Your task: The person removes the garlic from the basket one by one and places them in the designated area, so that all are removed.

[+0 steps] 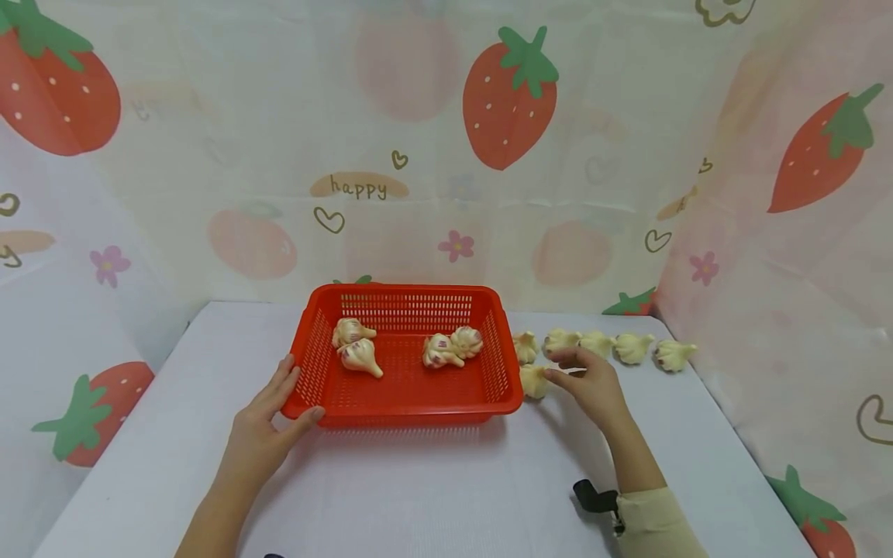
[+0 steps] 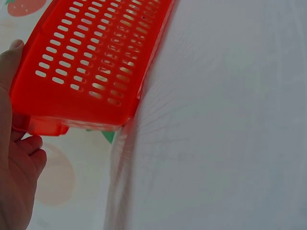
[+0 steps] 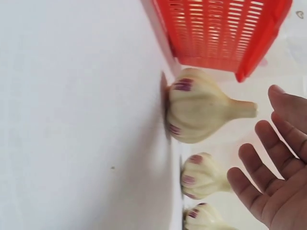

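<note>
A red plastic basket [image 1: 412, 403] stands on the white table, with a pair of garlic bulbs [image 1: 360, 356] at its left and another pair of garlic bulbs [image 1: 441, 352] at its right. My left hand [image 1: 261, 438] grips the basket's front left corner, thumb and fingers on either side of the rim, as the left wrist view shows. To the right of the basket, my right hand [image 1: 593, 387] hovers with spread fingers by the stem of a garlic bulb [image 3: 199, 106]. In the right wrist view a gap shows between fingers and stem.
Behind the right hand, several more garlic bulbs [image 1: 632, 349] form a row along the back right of the table [image 1: 432, 496]. A strawberry-print cloth [image 1: 432, 139] encloses the back and sides. By the right sleeve is a black device [image 1: 593, 497].
</note>
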`<state>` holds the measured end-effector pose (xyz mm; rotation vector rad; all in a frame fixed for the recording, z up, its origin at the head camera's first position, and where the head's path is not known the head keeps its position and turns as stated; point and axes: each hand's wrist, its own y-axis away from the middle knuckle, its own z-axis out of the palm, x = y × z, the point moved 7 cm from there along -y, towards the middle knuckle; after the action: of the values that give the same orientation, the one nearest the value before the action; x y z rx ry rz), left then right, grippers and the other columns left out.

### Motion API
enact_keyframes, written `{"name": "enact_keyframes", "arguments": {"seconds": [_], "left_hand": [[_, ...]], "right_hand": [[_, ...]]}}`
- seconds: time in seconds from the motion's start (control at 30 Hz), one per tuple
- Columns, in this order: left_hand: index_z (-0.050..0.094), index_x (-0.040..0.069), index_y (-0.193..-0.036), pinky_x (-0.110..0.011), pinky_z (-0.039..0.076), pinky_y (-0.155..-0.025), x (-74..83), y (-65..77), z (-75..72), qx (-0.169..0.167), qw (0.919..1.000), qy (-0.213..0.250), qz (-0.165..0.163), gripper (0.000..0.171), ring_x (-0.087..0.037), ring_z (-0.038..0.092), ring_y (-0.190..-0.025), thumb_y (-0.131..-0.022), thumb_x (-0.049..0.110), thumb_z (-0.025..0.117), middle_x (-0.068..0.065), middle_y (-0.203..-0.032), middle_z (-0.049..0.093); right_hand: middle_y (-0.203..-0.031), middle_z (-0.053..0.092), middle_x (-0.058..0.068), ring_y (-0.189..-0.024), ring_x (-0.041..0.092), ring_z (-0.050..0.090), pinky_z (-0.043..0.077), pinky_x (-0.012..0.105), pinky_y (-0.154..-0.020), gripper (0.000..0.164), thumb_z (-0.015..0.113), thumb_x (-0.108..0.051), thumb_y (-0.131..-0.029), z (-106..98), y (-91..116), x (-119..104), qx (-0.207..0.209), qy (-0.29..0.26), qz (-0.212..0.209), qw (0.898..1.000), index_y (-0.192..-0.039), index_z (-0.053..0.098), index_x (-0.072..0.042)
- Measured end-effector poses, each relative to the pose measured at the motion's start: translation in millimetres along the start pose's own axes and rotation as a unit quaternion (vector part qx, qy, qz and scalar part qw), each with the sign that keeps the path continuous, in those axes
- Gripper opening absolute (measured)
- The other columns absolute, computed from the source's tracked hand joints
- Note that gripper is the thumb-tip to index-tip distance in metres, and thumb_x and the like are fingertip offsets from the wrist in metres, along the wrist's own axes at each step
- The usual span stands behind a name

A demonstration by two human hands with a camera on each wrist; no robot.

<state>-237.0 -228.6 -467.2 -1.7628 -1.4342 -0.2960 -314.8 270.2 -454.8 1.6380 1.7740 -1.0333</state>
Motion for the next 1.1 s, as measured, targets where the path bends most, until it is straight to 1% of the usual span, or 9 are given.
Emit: {"name": "enact_keyframes", "arguments": {"seconds": [0.1,0.23,0.33,0.53,0.7,0.83,0.97,1.03,1.1], "left_hand": [[0.044,0.011,-0.155,0.002,0.022,-0.101,0.0,0.0,0.4,-0.001,1.0000,0.000,-0.001,0.082,-0.031,0.039,-0.149,-0.088,0.040,0.081,0.000,-0.165,0.036],[0.044,0.012,-0.155,0.002,0.022,-0.101,-1.0,0.3,-0.2,-0.002,1.0000,-0.003,-0.006,0.082,-0.031,0.039,-0.150,-0.088,0.042,0.080,0.001,-0.165,0.036],[0.044,0.013,-0.156,0.002,0.023,-0.100,-1.7,0.4,0.0,-0.004,0.9999,-0.004,-0.011,0.082,-0.030,0.039,-0.150,-0.088,0.042,0.080,0.002,-0.165,0.035],[0.044,0.012,-0.155,0.002,0.023,-0.101,-1.6,0.4,0.6,-0.003,0.9999,0.000,-0.010,0.082,-0.031,0.039,-0.150,-0.088,0.039,0.081,0.002,-0.165,0.035],[0.044,0.014,-0.156,0.001,0.024,-0.099,-2.7,2.0,3.1,-0.005,0.9999,-0.004,-0.015,0.082,-0.030,0.039,-0.149,-0.088,0.043,0.080,0.003,-0.165,0.035],[0.044,0.012,-0.155,0.002,0.023,-0.100,-1.2,2.0,2.7,-0.005,0.9999,-0.001,-0.013,0.082,-0.031,0.039,-0.150,-0.088,0.041,0.081,0.002,-0.165,0.035],[0.044,0.010,-0.155,0.002,0.022,-0.101,1.8,0.6,0.9,-0.005,0.9999,0.003,-0.009,0.082,-0.032,0.039,-0.150,-0.088,0.038,0.082,0.000,-0.165,0.035],[0.044,0.010,-0.155,0.002,0.022,-0.101,2.8,0.2,0.1,-0.006,0.9999,0.003,-0.010,0.082,-0.032,0.039,-0.150,-0.088,0.038,0.082,0.000,-0.165,0.036],[0.044,0.010,-0.155,0.002,0.023,-0.100,3.1,0.2,-0.1,-0.007,0.9999,0.002,-0.011,0.082,-0.032,0.039,-0.149,-0.088,0.038,0.082,0.000,-0.165,0.036]], "right_hand": [[-0.120,0.072,0.013,-0.109,0.028,0.067,0.057,0.036,-0.089,0.035,0.082,-0.027,-0.090,-7.6,0.2,-6.9,0.014,0.004,-0.017,1.000,-0.118,0.072,-0.009],[-0.120,0.071,0.011,-0.108,0.031,0.067,0.055,0.042,-0.093,0.038,0.079,-0.031,-0.092,-13.4,1.3,-16.7,0.027,0.005,-0.032,0.999,-0.119,0.071,-0.007],[-0.119,0.071,0.009,-0.107,0.029,0.067,0.055,0.044,-0.094,0.037,0.079,-0.033,-0.092,-15.4,3.0,-27.3,0.034,0.000,-0.044,0.998,-0.118,0.071,-0.008],[-0.118,0.073,0.003,-0.107,0.025,0.068,0.058,0.036,-0.090,0.030,0.080,-0.030,-0.092,-15.8,11.1,-59.1,0.031,-0.013,-0.084,0.996,-0.115,0.074,-0.013],[-0.116,0.072,-0.002,-0.108,0.024,0.067,0.057,0.036,-0.089,0.025,0.080,-0.028,-0.091,-14.6,14.1,-96.8,0.002,-0.005,-0.131,0.991,-0.113,0.074,-0.019],[-0.116,0.072,-0.005,-0.110,0.016,0.064,0.054,0.039,-0.095,0.025,0.081,-0.018,-0.090,-12.3,9.7,-138.0,-0.045,0.005,-0.201,0.979,-0.114,0.074,-0.021],[-0.118,0.072,-0.007,-0.112,0.014,0.062,0.054,0.041,-0.096,0.027,0.080,-0.015,-0.091,-3.9,-0.7,-175.3,-0.105,0.026,-0.264,0.958,-0.116,0.073,-0.022],[-0.118,0.071,-0.007,-0.112,0.013,0.062,0.054,0.042,-0.097,0.027,0.079,-0.017,-0.091,2.8,-8.5,-189.3,-0.131,0.039,-0.284,0.949,-0.116,0.072,-0.022],[-0.118,0.071,-0.007,-0.113,0.015,0.061,0.054,0.042,-0.098,0.026,0.079,-0.017,-0.092,10.7,-17.0,-200.6,-0.155,0.045,-0.291,0.943,-0.116,0.072,-0.021]]}}
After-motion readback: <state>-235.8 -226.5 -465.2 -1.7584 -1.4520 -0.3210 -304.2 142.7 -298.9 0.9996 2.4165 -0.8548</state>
